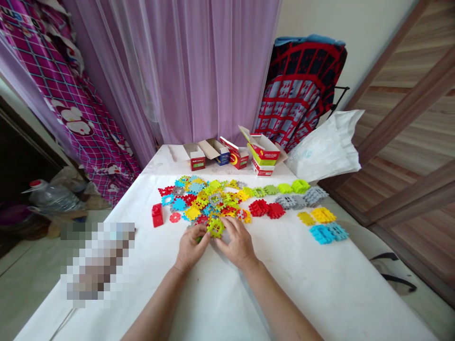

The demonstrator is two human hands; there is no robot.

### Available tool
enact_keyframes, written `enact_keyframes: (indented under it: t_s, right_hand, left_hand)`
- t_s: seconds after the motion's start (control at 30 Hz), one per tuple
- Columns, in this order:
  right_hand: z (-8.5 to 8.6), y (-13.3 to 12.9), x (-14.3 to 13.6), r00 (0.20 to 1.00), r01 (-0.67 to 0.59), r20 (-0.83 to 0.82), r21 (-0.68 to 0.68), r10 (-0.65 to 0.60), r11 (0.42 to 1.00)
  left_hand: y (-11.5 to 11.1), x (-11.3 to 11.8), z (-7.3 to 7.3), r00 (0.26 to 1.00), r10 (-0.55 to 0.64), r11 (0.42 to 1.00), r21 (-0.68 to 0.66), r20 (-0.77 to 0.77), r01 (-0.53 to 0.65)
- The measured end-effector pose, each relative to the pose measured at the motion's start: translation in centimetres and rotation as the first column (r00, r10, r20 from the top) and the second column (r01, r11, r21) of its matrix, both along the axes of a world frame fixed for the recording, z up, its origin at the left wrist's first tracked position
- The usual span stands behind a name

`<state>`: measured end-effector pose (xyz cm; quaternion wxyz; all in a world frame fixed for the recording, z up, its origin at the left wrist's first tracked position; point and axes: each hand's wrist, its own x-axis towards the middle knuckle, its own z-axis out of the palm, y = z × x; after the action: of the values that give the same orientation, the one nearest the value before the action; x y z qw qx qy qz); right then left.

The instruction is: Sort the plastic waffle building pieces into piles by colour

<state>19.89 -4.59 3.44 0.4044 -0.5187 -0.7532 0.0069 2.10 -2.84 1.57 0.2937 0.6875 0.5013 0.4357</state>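
Observation:
A yellow-green plastic building piece with a toothed edge and a pattern of openings is upright between my two hands, in front of the pile. My left hand is closed on its left edge, thumb at the lower side. A bit of green shows under the left fingers; what it belongs to is partly hidden. My right hand grips the same piece from the right, with its thumb near the bottom edge. Right behind both hands lies a loose pile of mixed toothed pieces in red, blue, yellow, green and grey.
Right of the pile lie groups of red, grey, lime, yellow and blue pieces. A red block sits at left. Open small boxes and a white bag stand behind. A blurred-out object lies front left.

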Motion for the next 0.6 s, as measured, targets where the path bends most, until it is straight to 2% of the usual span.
enact_keyframes:
  t_s: [0.17, 0.37, 0.5, 0.6]
  right_hand:
    - [0.3, 0.0, -0.5, 0.996, 0.041, 0.086, -0.011, -0.040, 0.999]
    - [0.5, 0.1, -0.4, 0.991, 0.056, 0.126, -0.063, -0.048, 0.996]
    - [2.1, 0.3, 0.9, 0.992, 0.061, 0.117, -0.087, -0.050, 0.994]
    - [4.0, 1.1, 3.8, 0.983, 0.100, 0.165, -0.105, -0.082, 0.989]
  left_hand:
    - [-0.2, 0.0, 0.4, 1.000, -0.024, 0.999, -0.040, 0.012, 0.024]
    - [-0.4, -0.1, 1.2, 0.999, -0.032, 0.999, -0.009, -0.025, 0.032]
    - [-0.4, -0.4, 1.3, 0.999, -0.039, 0.999, -0.012, 0.008, 0.039]
    - [-0.3, -0.7, 0.9, 0.998, -0.031, 0.998, -0.054, 0.063, 0.035]
